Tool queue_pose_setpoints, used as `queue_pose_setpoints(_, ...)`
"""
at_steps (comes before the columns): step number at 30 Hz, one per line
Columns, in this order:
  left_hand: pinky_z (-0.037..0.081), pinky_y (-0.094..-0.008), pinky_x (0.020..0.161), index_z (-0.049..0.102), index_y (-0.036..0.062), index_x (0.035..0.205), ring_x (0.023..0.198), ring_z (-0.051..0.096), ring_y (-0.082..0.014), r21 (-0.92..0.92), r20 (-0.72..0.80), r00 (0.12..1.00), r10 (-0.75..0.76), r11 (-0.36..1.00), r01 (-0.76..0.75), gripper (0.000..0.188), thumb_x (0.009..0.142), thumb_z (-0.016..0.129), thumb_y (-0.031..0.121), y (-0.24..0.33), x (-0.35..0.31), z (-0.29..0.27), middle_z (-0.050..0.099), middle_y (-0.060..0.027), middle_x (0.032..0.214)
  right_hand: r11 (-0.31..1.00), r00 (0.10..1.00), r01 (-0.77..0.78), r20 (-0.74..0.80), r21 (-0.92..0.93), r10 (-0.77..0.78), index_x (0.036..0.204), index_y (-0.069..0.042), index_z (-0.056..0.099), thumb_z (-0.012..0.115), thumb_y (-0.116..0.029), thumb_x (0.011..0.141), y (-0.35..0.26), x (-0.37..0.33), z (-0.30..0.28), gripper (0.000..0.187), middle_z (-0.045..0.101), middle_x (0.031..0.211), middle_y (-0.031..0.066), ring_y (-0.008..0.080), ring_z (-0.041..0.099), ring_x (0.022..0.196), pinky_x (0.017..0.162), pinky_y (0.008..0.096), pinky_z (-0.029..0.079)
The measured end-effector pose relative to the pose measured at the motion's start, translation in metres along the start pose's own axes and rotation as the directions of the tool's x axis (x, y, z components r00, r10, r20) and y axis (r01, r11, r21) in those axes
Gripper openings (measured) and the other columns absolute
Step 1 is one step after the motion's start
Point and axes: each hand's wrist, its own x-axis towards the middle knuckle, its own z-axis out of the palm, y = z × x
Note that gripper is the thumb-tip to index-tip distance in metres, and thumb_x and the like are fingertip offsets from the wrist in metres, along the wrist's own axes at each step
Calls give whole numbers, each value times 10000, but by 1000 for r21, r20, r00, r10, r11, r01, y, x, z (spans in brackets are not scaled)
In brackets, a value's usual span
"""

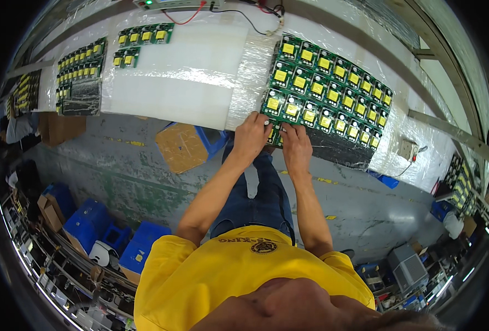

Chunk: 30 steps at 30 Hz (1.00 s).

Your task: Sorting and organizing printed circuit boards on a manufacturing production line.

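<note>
A green circuit board [276, 135] with a yellow part lies between my two hands at the near left corner of a block of boards. My left hand [250, 137] grips its left side, fingers bent over the edge. From the right, my right hand [297, 148] holds the other side with curled fingers, which partly hide it. Beyond my hands, several like boards [325, 121] stand in close rows, each with a yellow block on top. They rest on a dark sheet [338, 148], whose bare near strip shows right of my right hand.
White plastic film covers the bench [183, 94]. Smaller board groups [145, 36] sit at the far left. A powered instrument [172, 4] with red and black leads stands at the back. A stool [181, 146] with a brown top is below the bench edge. A switch box [407, 149] lies right.
</note>
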Motion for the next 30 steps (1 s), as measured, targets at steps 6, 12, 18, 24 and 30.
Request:
queue_pose_setpoints(6, 573, -440, 625, 707, 95, 1031, 757, 707, -353, 1, 33, 999, -19, 1000, 19, 158, 918, 795, 164, -2, -1, -2, 672, -89, 957, 1000, 998, -18, 57, 16, 17, 1190, -133, 794, 794, -96, 939, -2, -1, -3, 254, 681, 1041, 52, 280, 675, 798, 719, 400, 564)
queue_pose_setpoints(12, 574, -448, 629, 703, 94, 1026, 762, 706, -364, -23, 52, 999, -13, 1000, 14, 150, 920, 784, 162, -1, 3, -5, 670, -100, 960, 999, 997, -41, 70, 32, 39, 1198, -140, 783, 781, -108, 952, 3, 2, 0, 248, 678, 1094, 59, 303, 692, 825, 716, 416, 567)
queue_pose_setpoints(18, 576, -456, 667, 697, 97, 1037, 799, 713, -369, -18, 39, 998, -51, 998, 52, 177, 923, 780, 205, -4, 2, -3, 670, -108, 955, 997, 997, 27, 76, 67, -32, 1215, -158, 785, 797, -160, 957, 6, 5, -2, 258, 693, 1089, 57, 310, 693, 829, 731, 422, 569)
queue_pose_setpoints(24, 575, -393, 708, 718, 126, 1227, 847, 741, -279, -155, 60, 983, -172, 971, 180, 322, 946, 771, 274, -8, -3, -31, 746, -78, 1108, 998, 997, 63, 42, -2, -63, 1257, -131, 773, 812, -165, 951, -26, 24, -22, 310, 714, 1077, 53, 309, 689, 832, 755, 405, 567)
queue_pose_setpoints(30, 571, -336, 758, 746, 137, 1212, 841, 727, -219, -163, -226, 909, -350, 934, 319, 260, 956, 764, 179, -144, 55, -137, 743, 6, 1065, 928, 941, 262, 143, 265, -307, 1198, -70, 774, 795, -87, 969, -124, 107, 16, 230, 706, 1031, 68, 248, 674, 756, 705, 352, 548)
